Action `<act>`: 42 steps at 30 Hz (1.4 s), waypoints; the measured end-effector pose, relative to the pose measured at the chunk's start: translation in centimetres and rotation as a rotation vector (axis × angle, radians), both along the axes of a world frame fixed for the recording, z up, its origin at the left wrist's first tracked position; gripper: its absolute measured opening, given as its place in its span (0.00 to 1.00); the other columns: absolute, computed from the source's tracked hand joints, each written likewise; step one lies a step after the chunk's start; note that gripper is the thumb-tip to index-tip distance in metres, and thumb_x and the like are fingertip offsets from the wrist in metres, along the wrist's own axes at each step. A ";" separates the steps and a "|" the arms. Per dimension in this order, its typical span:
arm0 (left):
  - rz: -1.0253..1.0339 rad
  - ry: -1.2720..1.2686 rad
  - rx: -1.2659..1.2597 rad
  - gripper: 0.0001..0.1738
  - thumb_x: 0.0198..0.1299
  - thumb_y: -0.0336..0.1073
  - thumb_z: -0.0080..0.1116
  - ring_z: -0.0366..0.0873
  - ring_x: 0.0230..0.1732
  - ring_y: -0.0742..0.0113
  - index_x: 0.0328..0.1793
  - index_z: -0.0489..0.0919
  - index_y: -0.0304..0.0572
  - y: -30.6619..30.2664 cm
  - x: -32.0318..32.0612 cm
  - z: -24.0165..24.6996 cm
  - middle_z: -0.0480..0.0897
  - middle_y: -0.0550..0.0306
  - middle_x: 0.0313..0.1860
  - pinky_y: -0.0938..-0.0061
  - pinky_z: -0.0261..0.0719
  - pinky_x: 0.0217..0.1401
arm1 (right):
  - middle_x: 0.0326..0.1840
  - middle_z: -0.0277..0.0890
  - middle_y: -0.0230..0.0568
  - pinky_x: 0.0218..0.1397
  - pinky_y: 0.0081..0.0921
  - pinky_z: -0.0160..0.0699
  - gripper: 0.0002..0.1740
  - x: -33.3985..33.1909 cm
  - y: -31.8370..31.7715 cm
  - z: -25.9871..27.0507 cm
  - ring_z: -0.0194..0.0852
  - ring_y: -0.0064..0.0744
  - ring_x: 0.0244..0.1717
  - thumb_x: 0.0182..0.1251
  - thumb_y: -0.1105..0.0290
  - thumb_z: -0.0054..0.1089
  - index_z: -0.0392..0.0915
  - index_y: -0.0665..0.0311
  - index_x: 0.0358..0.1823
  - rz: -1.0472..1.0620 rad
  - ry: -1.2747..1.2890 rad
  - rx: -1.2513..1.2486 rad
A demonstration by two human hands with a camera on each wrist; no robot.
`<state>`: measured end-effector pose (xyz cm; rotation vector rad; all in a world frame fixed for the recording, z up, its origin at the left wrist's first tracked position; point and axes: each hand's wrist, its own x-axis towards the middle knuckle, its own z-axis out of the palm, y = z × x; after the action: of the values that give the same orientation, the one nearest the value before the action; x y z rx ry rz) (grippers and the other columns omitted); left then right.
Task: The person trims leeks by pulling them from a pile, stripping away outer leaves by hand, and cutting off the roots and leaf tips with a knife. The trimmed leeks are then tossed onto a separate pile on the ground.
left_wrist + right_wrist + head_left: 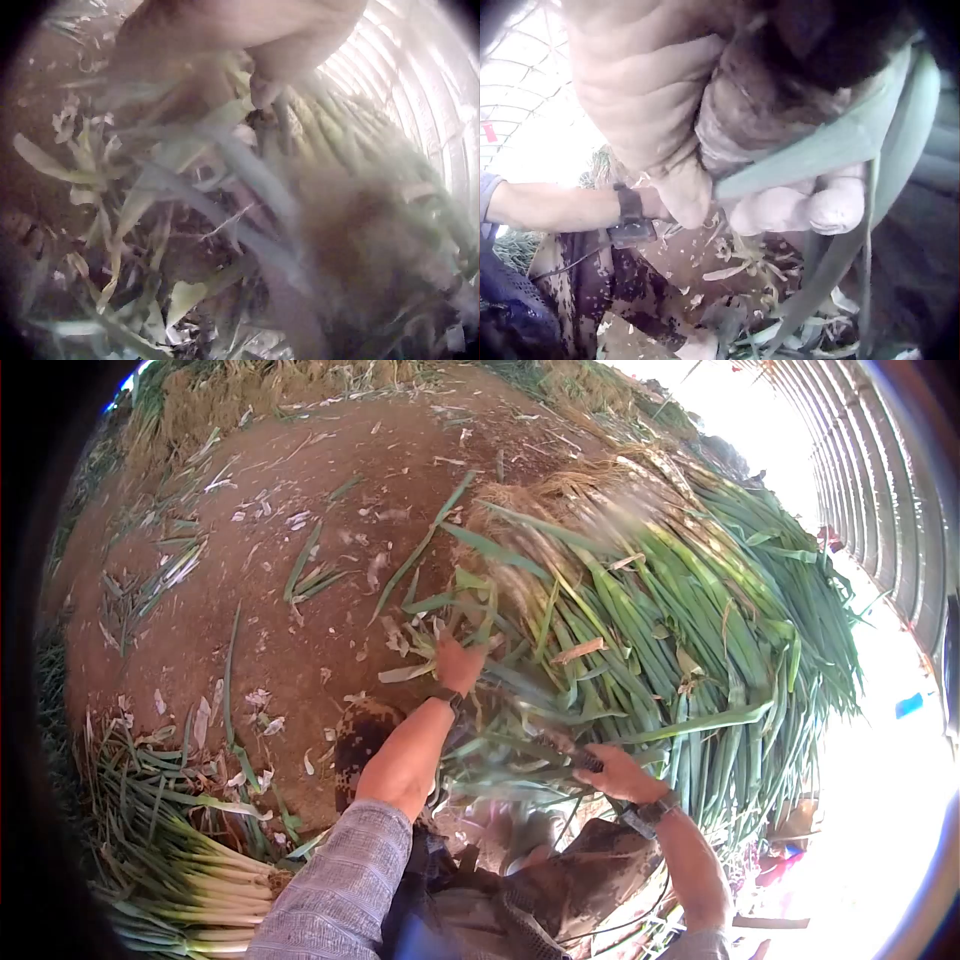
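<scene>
In the head view my left hand (460, 663) is low over the soil, its fingers among green onion leaves (478, 600). The left wrist view has this hand (247, 34) at the top, fingers bent around blurred leaves (206, 142); the exact grip is partly hidden. My right hand (620, 773) is lower and to the right, beside the big onion pile. Seen in the right wrist view, its fingers (836, 206) curl round a long green leaf (810, 154), which passes between thumb and fingers and bends downward.
A large pile of green onions (690, 600) fills the right side, roots towards the back. Cleaned onions with white stems (220, 880) lie at the lower left. Loose leaves and pale peelings are scattered over the brown soil (330, 490). A ribbed tunnel wall (870, 470) rises at right.
</scene>
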<state>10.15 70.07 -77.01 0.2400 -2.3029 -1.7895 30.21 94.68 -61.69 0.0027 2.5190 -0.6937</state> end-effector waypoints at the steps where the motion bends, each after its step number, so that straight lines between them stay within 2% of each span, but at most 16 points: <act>1: -0.071 -0.001 -0.065 0.50 0.55 0.51 0.69 0.61 0.72 0.37 0.76 0.59 0.32 0.2 0.2 0.1 0.66 0.33 0.71 0.51 0.63 0.72 | 0.42 0.83 0.50 0.48 0.37 0.77 0.27 0.4 0.0 -0.4 0.81 0.42 0.42 0.64 0.53 0.66 0.77 0.63 0.57 -0.006 0.001 -0.001; 5: -0.067 -0.075 -0.241 0.57 0.52 0.55 0.72 0.65 0.70 0.37 0.76 0.55 0.25 3.7 -2.7 -4.6 0.68 0.30 0.69 0.53 0.65 0.71 | 0.45 0.83 0.51 0.52 0.31 0.76 0.27 1.5 0.0 -0.9 0.80 0.35 0.45 0.64 0.57 0.68 0.77 0.66 0.59 0.014 0.027 -0.079; 7: -0.263 0.069 0.272 0.47 0.54 0.54 0.69 0.69 0.68 0.39 0.69 0.65 0.23 4.1 -3.3 -5.1 0.69 0.30 0.69 0.52 0.69 0.67 | 0.44 0.83 0.41 0.51 0.29 0.76 0.26 1.9 -0.6 0.7 0.78 0.28 0.44 0.64 0.59 0.69 0.77 0.67 0.58 -0.258 0.040 -0.199; 11: -0.402 -0.257 -0.084 0.31 0.53 0.46 0.68 0.76 0.59 0.42 0.56 0.76 0.29 3.6 -0.8 -2.0 0.77 0.35 0.60 0.50 0.74 0.59 | 0.42 0.82 0.35 0.49 0.25 0.76 0.24 2.1 0.8 -0.1 0.75 0.22 0.43 0.64 0.60 0.69 0.79 0.68 0.56 -0.379 0.067 -0.268; 13: -0.760 -0.120 -0.622 0.18 0.52 0.40 0.63 0.79 0.51 0.45 0.45 0.79 0.36 4.0 3.1 0.0 0.80 0.43 0.48 0.52 0.76 0.51 | 0.41 0.83 0.36 0.48 0.25 0.76 0.24 2.1 0.6 -0.6 0.75 0.22 0.42 0.64 0.59 0.70 0.79 0.68 0.55 -0.384 0.051 -0.252; 15: -1.041 0.728 -0.491 0.11 0.55 0.37 0.60 0.81 0.32 0.43 0.37 0.79 0.35 3.5 8.5 -3.7 0.81 0.42 0.29 0.51 0.77 0.33 | 0.40 0.83 0.36 0.47 0.25 0.76 0.25 2.5 0.7 -1.5 0.75 0.22 0.40 0.64 0.58 0.70 0.79 0.68 0.54 -0.364 0.122 -0.240; 17: -1.431 0.158 -0.296 0.09 0.51 0.37 0.60 0.80 0.31 0.44 0.33 0.77 0.40 4.2 15.2 -4.5 0.80 0.44 0.26 0.51 0.77 0.33 | 0.39 0.82 0.36 0.46 0.25 0.76 0.25 2.1 0.5 -0.5 0.76 0.22 0.40 0.64 0.56 0.69 0.79 0.69 0.54 -0.386 0.077 -0.219; 19: -1.769 0.315 -0.447 0.08 0.49 0.35 0.60 0.81 0.31 0.44 0.33 0.79 0.40 4.0 19.6 -5.9 0.80 0.46 0.25 0.51 0.77 0.33 | 0.38 0.82 0.35 0.45 0.25 0.77 0.26 2.5 0.5 -0.3 0.76 0.22 0.40 0.64 0.56 0.69 0.79 0.68 0.54 -0.367 0.157 -0.259; 22: -1.856 0.335 -0.568 0.06 0.51 0.35 0.60 0.82 0.31 0.44 0.33 0.80 0.41 1.3 20.3 -2.4 0.81 0.47 0.25 0.52 0.78 0.34 | 0.38 0.80 0.36 0.44 0.26 0.77 0.26 3.2 0.6 -0.4 0.75 0.23 0.39 0.64 0.58 0.70 0.77 0.69 0.56 -0.386 0.234 -0.323; 26: -1.173 0.159 -0.901 0.14 0.51 0.42 0.61 0.83 0.36 0.41 0.42 0.84 0.45 1.0 8.7 0.4 0.84 0.43 0.32 0.50 0.80 0.39 | 0.37 0.79 0.38 0.46 0.28 0.76 0.26 4.8 1.3 -1.0 0.74 0.25 0.40 0.63 0.60 0.70 0.75 0.71 0.55 -0.443 0.463 -0.392; 28: -0.756 0.272 -1.018 0.27 0.48 0.40 0.65 0.84 0.43 0.44 0.57 0.79 0.43 -0.8 3.7 3.2 0.85 0.41 0.40 0.55 0.80 0.48 | 0.36 0.77 0.37 0.43 0.27 0.74 0.26 5.1 0.6 0.8 0.70 0.24 0.38 0.63 0.61 0.70 0.74 0.72 0.54 -0.501 0.501 -0.333; 31: -0.768 0.207 -0.814 0.16 0.56 0.38 0.63 0.83 0.37 0.52 0.49 0.80 0.41 -2.8 -0.2 8.3 0.83 0.47 0.33 0.61 0.79 0.44 | 0.34 0.76 0.37 0.40 0.28 0.72 0.24 5.7 0.2 2.7 0.68 0.24 0.35 0.64 0.61 0.69 0.74 0.72 0.53 -0.516 0.586 -0.330; 33: -0.784 -0.065 -0.095 0.17 0.64 0.41 0.61 0.82 0.41 0.63 0.52 0.79 0.37 -2.5 -2.8 7.7 0.83 0.54 0.40 0.67 0.80 0.42 | 0.40 0.82 0.45 0.46 0.32 0.79 0.27 5.6 1.2 2.9 0.78 0.31 0.39 0.64 0.62 0.69 0.74 0.70 0.60 -0.516 0.468 -0.248; 35: -0.785 -0.035 -0.042 0.11 0.69 0.38 0.54 0.78 0.38 0.72 0.50 0.79 0.38 -1.0 -2.6 7.9 0.81 0.61 0.38 0.74 0.77 0.40 | 0.43 0.83 0.53 0.47 0.35 0.79 0.27 5.9 2.5 1.5 0.82 0.44 0.41 0.61 0.64 0.69 0.75 0.71 0.58 -0.165 0.350 0.017; 36: -0.804 -0.064 0.007 0.11 0.69 0.38 0.55 0.78 0.38 0.72 0.49 0.79 0.38 0.0 -2.5 7.8 0.81 0.60 0.38 0.73 0.77 0.39 | 0.29 0.76 0.49 0.37 0.35 0.73 0.23 6.0 2.7 0.9 0.71 0.36 0.30 0.62 0.60 0.69 0.77 0.69 0.50 -0.157 0.392 -0.008; 42: -0.778 -0.054 0.051 0.13 0.66 0.40 0.60 0.76 0.43 0.69 0.46 0.80 0.36 6.3 -1.0 5.8 0.81 0.58 0.40 0.67 0.73 0.46 | 0.30 0.77 0.50 0.37 0.36 0.73 0.19 4.9 3.0 2.2 0.74 0.40 0.31 0.64 0.61 0.67 0.78 0.68 0.49 -0.252 0.346 -0.082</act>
<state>9.15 76.34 -71.17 -0.7077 -2.5915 -2.1662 35.14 97.68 -59.52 0.1889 2.8488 -0.9689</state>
